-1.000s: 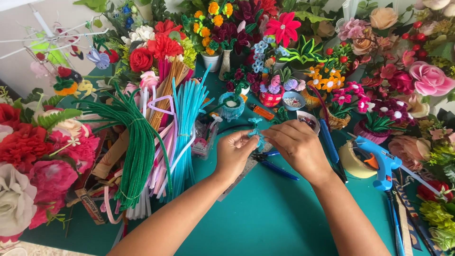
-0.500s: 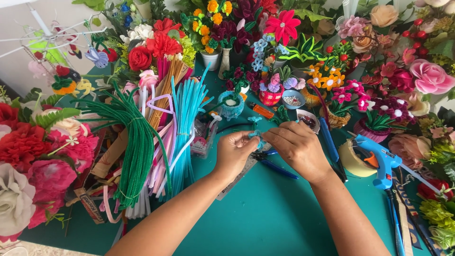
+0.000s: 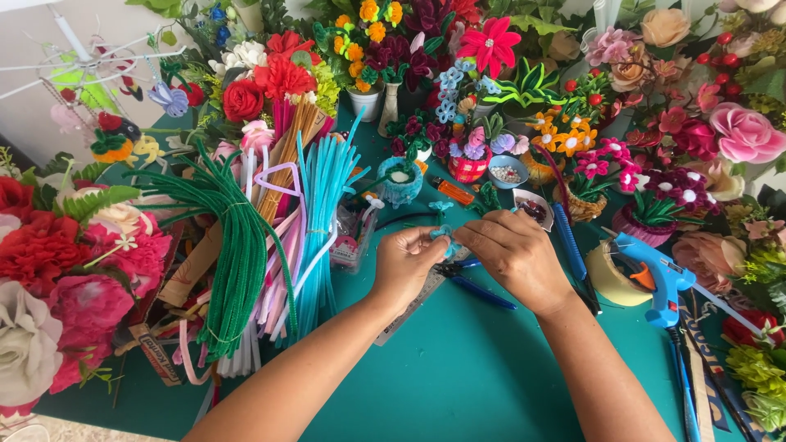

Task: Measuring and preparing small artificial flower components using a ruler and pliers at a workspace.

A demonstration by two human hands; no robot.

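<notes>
I see both hands meeting over the middle of the teal counter (image 3: 458, 385). My left hand (image 3: 407, 266) has its fingers curled, pinching a small light-blue fuzzy piece (image 3: 443, 235) from the left, and my right hand (image 3: 514, 254) has its fingertips pressed together on the same piece from the right, so the piece sits between the two sets of fingertips, held just above the counter. Most of the piece is hidden by the fingers, and I cannot tell its exact shape. Just below the hands lie blue-handled pliers (image 3: 475, 285) on the counter, partly covered by my right hand, and a clear ruler (image 3: 413, 304) runs under my left wrist. To the left lies a thick bundle of green pipe cleaners (image 3: 237, 254), and beside it a bundle of light-blue pipe cleaners (image 3: 321, 217), with pink and white ones between and under them. To the right a blue glue gun (image 3: 655, 274) rests near a roll of tape (image 3: 610, 282). Behind the hands stands a small blue knitted pot (image 3: 400, 180), and near it a small bowl of beads (image 3: 508, 172). Handmade flowers ring the work area: red and pink blooms (image 3: 49, 270) on the left, a large pink rose (image 3: 745, 131) on the right, and a bright pink star-shaped flower (image 3: 490, 42) at the back.
</notes>
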